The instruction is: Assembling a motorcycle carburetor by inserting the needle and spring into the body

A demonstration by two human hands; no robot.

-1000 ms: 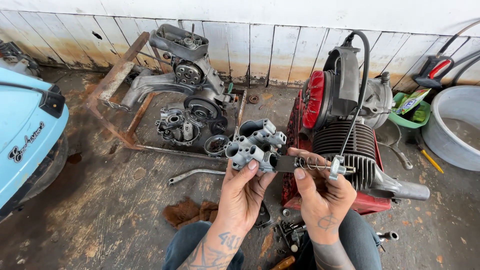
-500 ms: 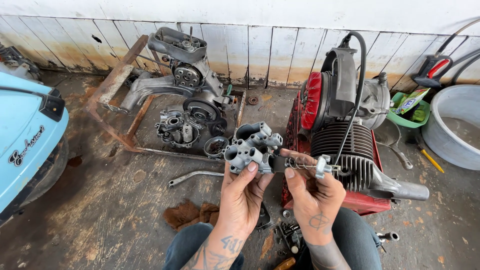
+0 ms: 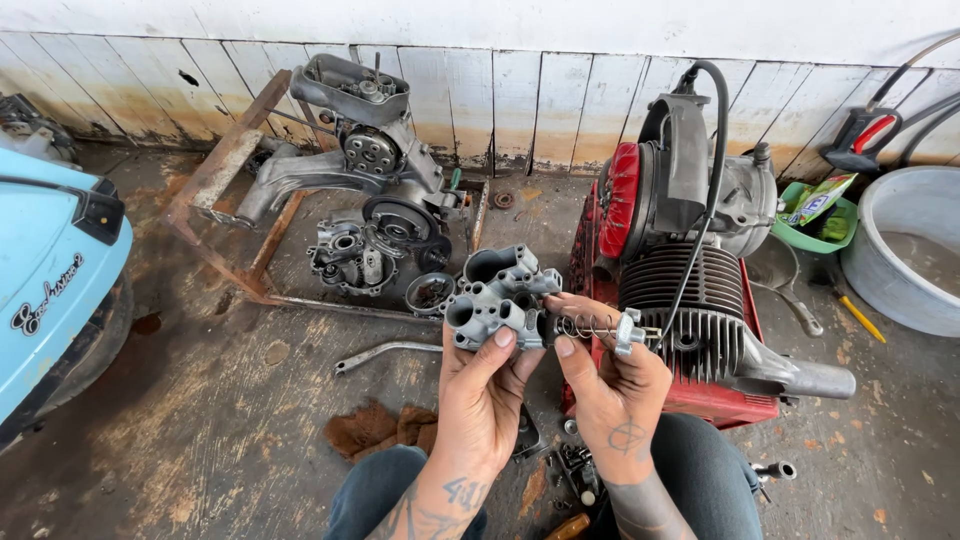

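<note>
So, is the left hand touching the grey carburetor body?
Touching. The head view shows the left hand gripping the grey carburetor body from below, thumb pressed on its front.

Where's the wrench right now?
In the head view, the wrench lies on the floor left of the left hand, just in front of the rusty frame.

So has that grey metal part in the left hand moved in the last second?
Barely: the grey carburetor body stays beside the finned engine; the right hand brought the spring piece closer.
</note>
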